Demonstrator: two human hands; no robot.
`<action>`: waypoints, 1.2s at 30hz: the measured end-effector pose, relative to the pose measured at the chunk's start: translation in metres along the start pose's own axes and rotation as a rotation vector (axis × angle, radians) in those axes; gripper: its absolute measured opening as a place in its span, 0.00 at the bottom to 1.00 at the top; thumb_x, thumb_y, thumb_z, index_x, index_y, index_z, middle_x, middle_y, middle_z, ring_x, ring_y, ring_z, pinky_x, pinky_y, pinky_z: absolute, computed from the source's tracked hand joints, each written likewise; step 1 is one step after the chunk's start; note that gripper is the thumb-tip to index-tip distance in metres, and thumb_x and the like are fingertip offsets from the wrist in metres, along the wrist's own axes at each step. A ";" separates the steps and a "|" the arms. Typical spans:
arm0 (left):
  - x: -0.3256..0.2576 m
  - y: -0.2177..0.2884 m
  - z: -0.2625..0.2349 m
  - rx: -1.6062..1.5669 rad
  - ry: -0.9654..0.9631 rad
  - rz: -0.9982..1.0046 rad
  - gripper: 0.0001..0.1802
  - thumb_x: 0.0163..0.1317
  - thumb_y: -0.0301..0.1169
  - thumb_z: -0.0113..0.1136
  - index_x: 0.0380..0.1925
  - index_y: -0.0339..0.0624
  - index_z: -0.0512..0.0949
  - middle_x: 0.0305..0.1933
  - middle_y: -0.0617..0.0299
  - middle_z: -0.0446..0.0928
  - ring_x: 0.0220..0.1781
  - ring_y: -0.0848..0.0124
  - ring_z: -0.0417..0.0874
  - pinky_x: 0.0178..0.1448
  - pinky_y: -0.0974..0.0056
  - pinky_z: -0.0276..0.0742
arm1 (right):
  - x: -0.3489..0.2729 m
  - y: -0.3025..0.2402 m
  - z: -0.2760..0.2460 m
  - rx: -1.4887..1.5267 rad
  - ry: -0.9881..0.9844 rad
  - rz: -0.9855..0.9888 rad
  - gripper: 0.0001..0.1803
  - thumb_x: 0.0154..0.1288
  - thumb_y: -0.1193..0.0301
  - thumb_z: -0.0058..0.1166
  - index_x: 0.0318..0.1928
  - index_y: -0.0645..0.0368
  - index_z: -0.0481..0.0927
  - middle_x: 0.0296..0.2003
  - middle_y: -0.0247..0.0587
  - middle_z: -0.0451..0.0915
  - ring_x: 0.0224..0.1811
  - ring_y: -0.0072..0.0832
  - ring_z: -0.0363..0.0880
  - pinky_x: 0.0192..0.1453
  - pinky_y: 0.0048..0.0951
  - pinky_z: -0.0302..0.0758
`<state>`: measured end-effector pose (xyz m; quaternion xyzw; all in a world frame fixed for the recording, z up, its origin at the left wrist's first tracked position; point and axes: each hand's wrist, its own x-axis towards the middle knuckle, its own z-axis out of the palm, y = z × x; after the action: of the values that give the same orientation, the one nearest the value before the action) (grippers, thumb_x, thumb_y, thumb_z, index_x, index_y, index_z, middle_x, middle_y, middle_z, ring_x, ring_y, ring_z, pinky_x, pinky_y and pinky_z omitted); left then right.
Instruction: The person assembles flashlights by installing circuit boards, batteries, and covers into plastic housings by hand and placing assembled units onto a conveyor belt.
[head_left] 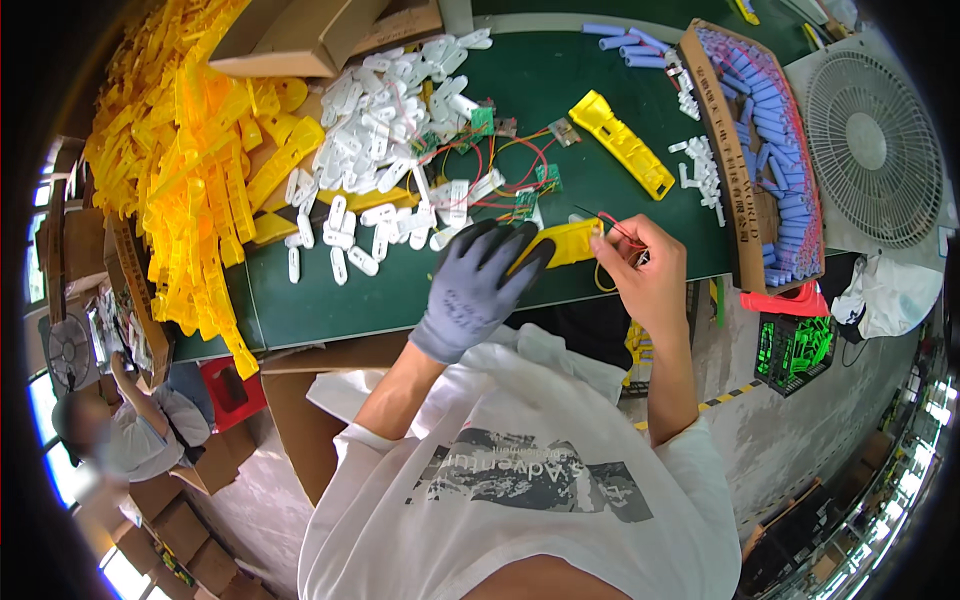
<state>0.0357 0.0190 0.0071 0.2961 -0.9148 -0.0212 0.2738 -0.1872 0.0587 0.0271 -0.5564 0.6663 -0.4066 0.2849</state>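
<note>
My left hand [470, 295], in a grey glove with dark fingertips, grips a yellow plastic housing [572, 243] near the table's front edge. At the housing's right end is my bare right hand [648, 275], its fingers closed around thin red and black wires [622, 232]. The thumb and fingertips touch that end of the housing; what lies inside it is mostly hidden. Just beyond are small green circuit boards [547, 175] with red wires. Another yellow housing [622, 145] lies on the green table [330, 305] farther right.
A heap of yellow housings [190, 150] covers the left side, beside a pile of white plastic pieces [380, 110]. On the right stand a cardboard box [728, 160] of blue-purple cylindrical cells and a fan [865, 140]. Another person [150, 430] sits at the lower left.
</note>
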 end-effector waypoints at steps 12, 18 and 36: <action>0.045 -0.052 -0.044 -0.222 -0.032 0.415 0.27 0.45 0.39 0.70 0.48 0.50 0.78 0.51 0.63 0.77 0.49 0.63 0.79 0.55 0.58 0.76 | 0.002 0.020 0.022 1.201 -0.698 0.197 0.31 0.60 0.70 0.58 0.63 0.69 0.69 0.46 0.43 0.80 0.25 0.11 0.70 0.22 0.13 0.66; 0.050 -0.050 -0.047 0.387 0.136 0.308 0.22 0.50 0.47 0.67 0.47 0.67 0.78 0.58 0.62 0.72 0.60 0.56 0.72 0.65 0.40 0.63 | -0.008 0.017 0.049 1.626 -0.329 0.292 0.12 0.62 0.74 0.55 0.46 0.65 0.78 0.29 0.31 0.76 0.18 0.11 0.59 0.24 0.19 0.60; -0.081 -0.036 0.076 -1.776 0.413 -0.417 0.28 0.67 0.39 0.52 0.64 0.41 0.63 0.65 0.54 0.67 0.67 0.62 0.66 0.71 0.56 0.58 | -0.013 -0.034 0.090 1.819 -0.111 0.636 0.16 0.72 0.61 0.48 0.48 0.60 0.78 0.30 0.28 0.79 0.25 0.13 0.71 0.31 0.17 0.69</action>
<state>0.0706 0.0247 -0.1044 0.1347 -0.4251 -0.7080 0.5476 -0.0920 0.0494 0.0093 0.0652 0.2015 -0.6443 0.7349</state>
